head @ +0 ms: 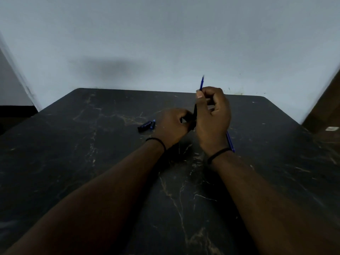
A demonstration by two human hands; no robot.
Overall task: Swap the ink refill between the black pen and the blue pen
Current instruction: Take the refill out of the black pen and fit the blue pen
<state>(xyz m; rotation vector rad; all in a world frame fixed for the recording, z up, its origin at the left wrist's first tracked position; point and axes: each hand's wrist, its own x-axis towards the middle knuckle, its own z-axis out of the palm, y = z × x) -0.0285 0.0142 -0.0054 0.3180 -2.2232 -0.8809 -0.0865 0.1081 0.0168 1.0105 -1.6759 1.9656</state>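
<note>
One head-worn camera looks forward and down, close over the dark table (92, 162).

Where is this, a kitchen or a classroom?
Hard to say; probably a plain room with a work table. There is only a scratched dark table pushed against a bare pale wall, with pen parts on it.

I count two hands, my left hand (172, 126) and my right hand (213, 115), each with one dark wristband. There is one black pen barrel (194, 116), one thin blue refill (201, 83), one blue pen part (230, 142), and one loose cap piece (146, 124) on the one bench (92, 162).
</note>
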